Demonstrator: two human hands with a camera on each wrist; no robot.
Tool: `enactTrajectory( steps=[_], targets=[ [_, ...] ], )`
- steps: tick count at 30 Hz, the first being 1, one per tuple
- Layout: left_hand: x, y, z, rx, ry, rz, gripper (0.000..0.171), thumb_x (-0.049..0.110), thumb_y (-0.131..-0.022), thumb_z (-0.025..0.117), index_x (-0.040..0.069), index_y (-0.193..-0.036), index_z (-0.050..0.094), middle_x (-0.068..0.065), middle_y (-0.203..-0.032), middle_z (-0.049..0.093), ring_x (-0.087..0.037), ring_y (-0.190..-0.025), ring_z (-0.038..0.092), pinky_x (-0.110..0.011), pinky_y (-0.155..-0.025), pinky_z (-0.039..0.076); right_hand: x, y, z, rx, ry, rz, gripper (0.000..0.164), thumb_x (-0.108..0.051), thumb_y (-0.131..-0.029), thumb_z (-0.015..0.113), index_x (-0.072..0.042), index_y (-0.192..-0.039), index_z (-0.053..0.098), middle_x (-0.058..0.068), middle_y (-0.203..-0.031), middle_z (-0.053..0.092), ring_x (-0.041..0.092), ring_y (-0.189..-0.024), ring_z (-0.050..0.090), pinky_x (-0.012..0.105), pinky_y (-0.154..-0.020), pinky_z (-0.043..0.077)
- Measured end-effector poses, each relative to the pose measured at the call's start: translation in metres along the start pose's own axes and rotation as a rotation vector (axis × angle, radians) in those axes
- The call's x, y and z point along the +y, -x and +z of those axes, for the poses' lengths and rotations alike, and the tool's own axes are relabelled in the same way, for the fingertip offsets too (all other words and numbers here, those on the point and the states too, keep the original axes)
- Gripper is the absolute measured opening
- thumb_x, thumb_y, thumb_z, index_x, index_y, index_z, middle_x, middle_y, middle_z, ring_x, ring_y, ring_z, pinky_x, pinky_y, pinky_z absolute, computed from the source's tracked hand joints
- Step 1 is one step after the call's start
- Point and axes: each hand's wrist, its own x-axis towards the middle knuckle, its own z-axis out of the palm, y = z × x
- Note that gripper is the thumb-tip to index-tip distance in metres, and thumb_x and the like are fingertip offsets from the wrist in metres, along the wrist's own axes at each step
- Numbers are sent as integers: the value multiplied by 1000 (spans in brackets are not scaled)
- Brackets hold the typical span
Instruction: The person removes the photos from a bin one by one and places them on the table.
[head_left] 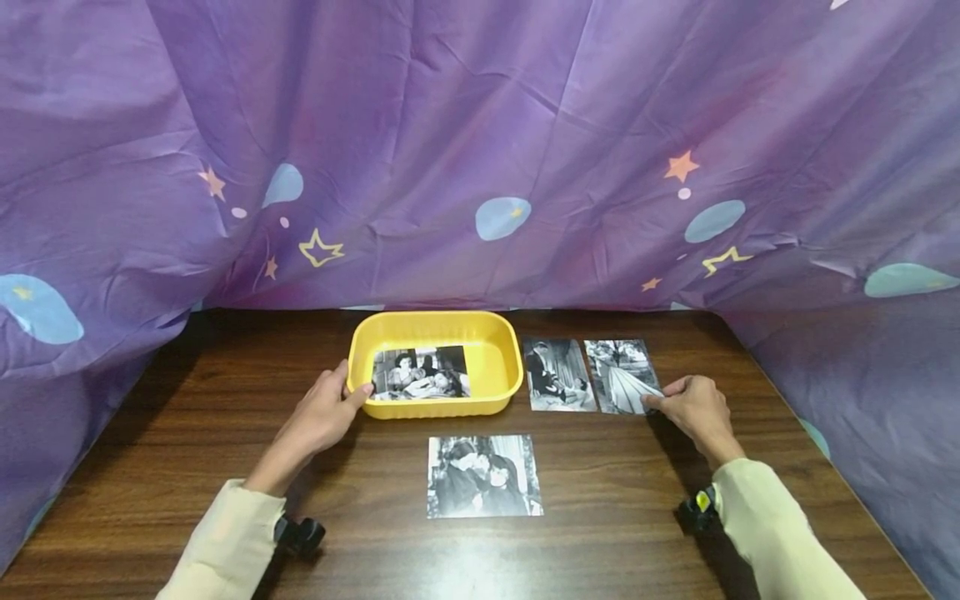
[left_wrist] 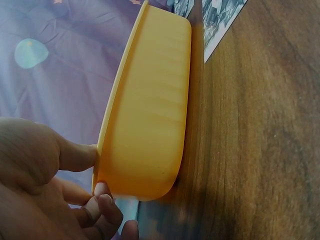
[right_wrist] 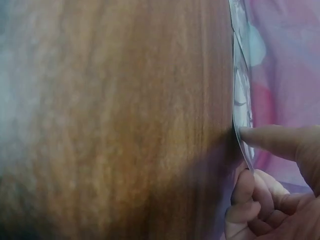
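Note:
A yellow plastic tray (head_left: 495, 367) stands at the back of the table, with a black-and-white photo (head_left: 420, 372) lying in its left part. My left hand (head_left: 322, 417) pinches the tray's rim at its left end, thumb on the rim and fingers outside, as the left wrist view shows. To the right of the tray lie two more black-and-white photos side by side. My right hand (head_left: 697, 408) pinches the lower right corner of the outer photo (head_left: 621, 371); that edge bends slightly up in the right wrist view. The inner photo (head_left: 558, 379) is beside it.
Another black-and-white photo (head_left: 483, 477) lies on the brown wooden table (head_left: 360, 533) in front of the tray. A purple curtain (head_left: 420, 167) with stars and blobs hangs behind and along the sides. Each wrist wears a small black device.

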Motion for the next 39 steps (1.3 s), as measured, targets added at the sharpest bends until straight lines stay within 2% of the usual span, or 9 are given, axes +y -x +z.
enactTrajectory(
  steps=[8,19,24,28,32,36,39],
  targets=[
    [0,0,0,0,5,3,39,23,-105,53,-1,-136,49,-13,-99,47,-30,-89,48,-47,-79,41,3,-1,-1,-8,20,-33,46,-40,-78,86,2,-87,72,28,-97,69,53,-96,61,54,-73,46],
    [0,1,0,-7,10,-11,51,23,-106,52,-4,-147,41,-15,-102,48,-32,-94,49,-51,-84,42,2,0,-3,-37,54,-50,46,-45,-79,84,0,-87,75,27,-99,71,53,-96,62,54,-71,46],
    [0,0,0,-10,13,-15,58,24,-106,52,-7,-151,34,-15,-102,47,-33,-95,48,-51,-86,42,-4,-1,-3,12,50,-69,42,-43,-81,83,-2,-88,74,20,-91,72,50,-94,63,55,-71,46],
    [0,0,0,-4,7,-9,53,24,-106,52,-5,-148,39,-15,-102,47,-32,-94,48,-51,-84,41,-20,-5,1,107,-6,-98,38,-38,-83,82,-2,-91,71,10,-81,69,38,-82,64,48,-68,44],
    [0,0,-1,-1,0,-7,54,24,-106,52,-6,-149,38,-15,-102,48,-32,-94,49,-51,-85,42,-46,-10,5,172,-120,-202,33,-28,-84,82,1,-97,71,9,-80,70,19,-70,60,34,-64,44],
    [0,0,0,-2,3,-8,53,24,-106,52,-5,-148,40,-16,-101,49,-32,-93,49,-51,-84,42,-82,-13,12,163,-274,-322,28,-19,-86,82,3,-100,71,14,-85,72,3,-67,58,19,-63,44],
    [0,0,0,1,9,-4,49,23,-106,53,-4,-145,43,-16,-101,49,-32,-92,50,-52,-85,42,-111,-13,17,136,-358,-397,26,-15,-87,81,5,-101,71,16,-87,72,-1,-67,58,14,-63,45]
  ],
)
